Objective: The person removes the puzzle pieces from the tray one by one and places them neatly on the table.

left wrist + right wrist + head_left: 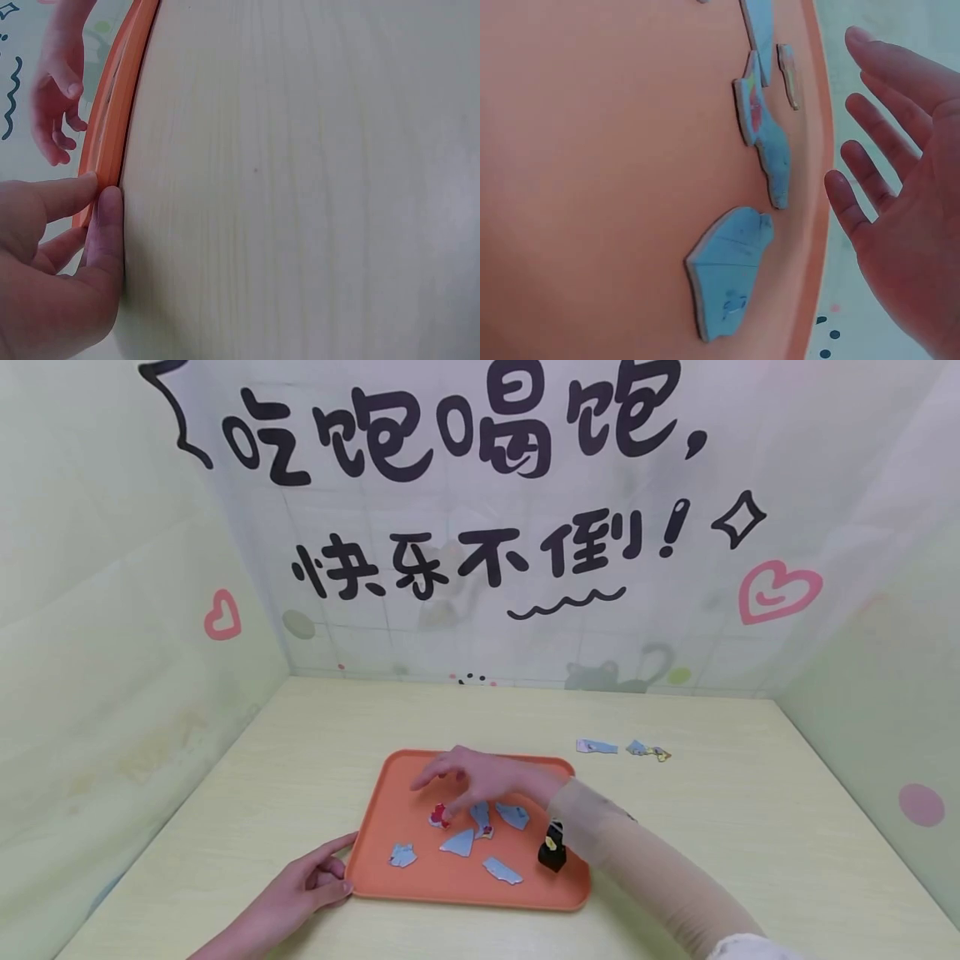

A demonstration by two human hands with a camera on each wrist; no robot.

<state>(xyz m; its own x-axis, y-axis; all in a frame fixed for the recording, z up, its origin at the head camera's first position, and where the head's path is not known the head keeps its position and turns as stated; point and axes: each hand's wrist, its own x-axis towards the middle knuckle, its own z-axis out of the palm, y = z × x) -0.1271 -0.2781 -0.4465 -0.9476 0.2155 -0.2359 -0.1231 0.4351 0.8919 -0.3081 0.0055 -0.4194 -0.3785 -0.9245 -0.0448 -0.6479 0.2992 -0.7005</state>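
Observation:
An orange tray [420,893] lies on the table, bearing several flat, irregular pieces with pale blue faces. My left hand [303,885] pinches the tray's near left edge between thumb and fingers; the grip also shows in the left wrist view. Above the tray's middle is my right hand [480,777], fingers loosely bent and apart, nothing visible in its grasp. A red-and-white piece [439,815] lies by its thumb in the head view. In the right wrist view a broad blue piece [731,274] lies near a longer piece [776,165] with a red patch.
Beyond the tray's far right corner, a strip-like piece [597,747] and a jagged piece [648,750] lie on the table [720,810]. A small black block [552,852] with a yellow mark shows by the right forearm. Printed curtains [465,643] enclose the table's back and sides.

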